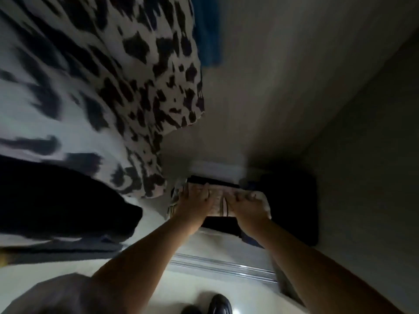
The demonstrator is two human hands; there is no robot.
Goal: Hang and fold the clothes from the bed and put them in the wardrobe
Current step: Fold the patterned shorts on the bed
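A folded, light, striped garment [219,198] lies on top of a dark folded stack [218,225] low down inside the wardrobe [283,91]. My left hand [194,201] covers the garment's left half, fingers laid over its top. On its right edge, my right hand [247,206] has its fingers curled around the cloth. Both forearms reach down into the wardrobe from the lower edge of the view. What lies under the hands is hidden.
A black-and-white spotted garment [136,87] hangs at the left, with a black garment [56,200] below it and a blue one [208,30] behind. A black bulk [292,200] sits right of the stack. The sliding-door track [222,266] and my dark shoe [218,303] are near me.
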